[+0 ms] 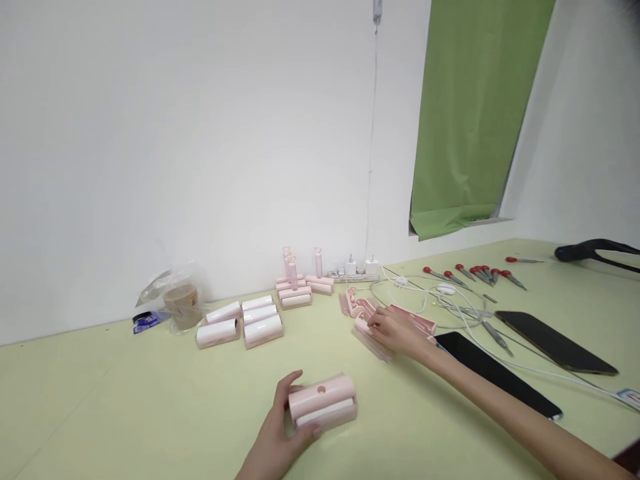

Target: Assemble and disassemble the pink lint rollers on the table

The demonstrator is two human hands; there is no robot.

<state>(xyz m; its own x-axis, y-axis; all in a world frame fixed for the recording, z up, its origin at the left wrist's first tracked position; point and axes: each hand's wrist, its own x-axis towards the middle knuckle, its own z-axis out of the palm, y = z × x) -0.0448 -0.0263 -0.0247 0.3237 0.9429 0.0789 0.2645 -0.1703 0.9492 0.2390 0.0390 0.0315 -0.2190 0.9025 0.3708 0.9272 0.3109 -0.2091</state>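
In my left hand (280,427) is a pink lint roller head (323,402) with a round hole on top and a white roll showing along its lower side. My thumb is at its near side and my fingers curl behind its left end. Farther right, my right hand (395,330) reaches down with curled fingertips on a pink plastic part (361,323) in a small heap. Another long pink shell (417,320) lies just behind that hand. My fingers partly hide the heap, and the parts there are slightly blurred.
White rolls (263,329) lie left of centre. Behind them stand pink lint rollers with upright handles (293,273). A power strip (354,277), white cables, red-ended screwdrivers (460,268) and two phones (495,373) (555,341) are on the right. Bagged tape (183,303) sits at left.
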